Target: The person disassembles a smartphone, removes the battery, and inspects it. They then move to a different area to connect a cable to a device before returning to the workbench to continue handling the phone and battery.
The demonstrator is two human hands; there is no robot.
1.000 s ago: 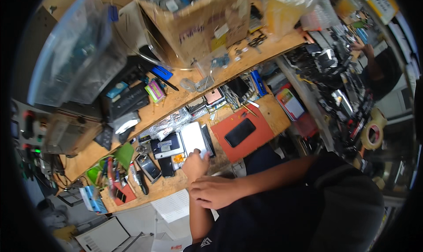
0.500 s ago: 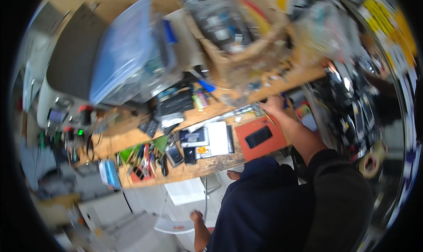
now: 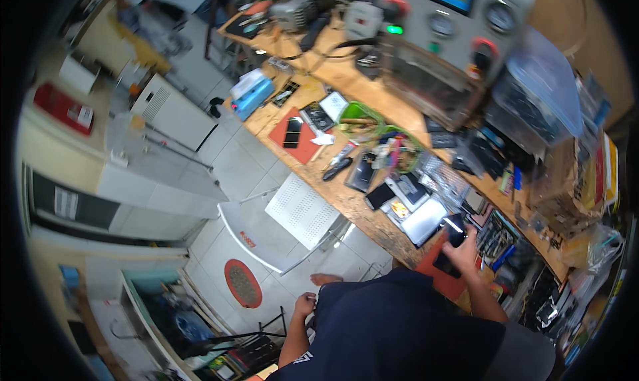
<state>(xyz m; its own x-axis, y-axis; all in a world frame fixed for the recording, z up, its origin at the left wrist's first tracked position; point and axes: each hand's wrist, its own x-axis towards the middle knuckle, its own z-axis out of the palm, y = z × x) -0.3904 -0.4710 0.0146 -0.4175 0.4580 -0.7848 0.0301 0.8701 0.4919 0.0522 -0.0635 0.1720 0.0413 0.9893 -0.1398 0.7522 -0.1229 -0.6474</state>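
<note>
My right hand [image 3: 464, 249] grips a dark, shiny phone [image 3: 455, 226], held above the right part of the workbench [image 3: 373, 230]. Beneath it lies a red mat [image 3: 436, 274], with another dark phone [image 3: 444, 264] on it, partly behind my hand. Left of the held phone are a silver tablet-like panel [image 3: 424, 221] and a black phone [image 3: 380, 196]. My left hand [image 3: 305, 305] hangs low beside my body, away from the bench, its fingers curled in with nothing seen in them.
A white perforated chair [image 3: 303, 204] stands at the bench's front edge. Green trays of tools [image 3: 359, 114], a second red mat [image 3: 296, 141] and a blue box [image 3: 253, 98] occupy the bench further left. Behind are a grey machine [image 3: 432, 54], a plastic bin [image 3: 539, 88] and a cardboard box [image 3: 566, 174].
The view has swung left, showing more floor and the machine. My right hand has left the bench's back rail and now holds a dark phone near the red mat. My left hand stays low.
</note>
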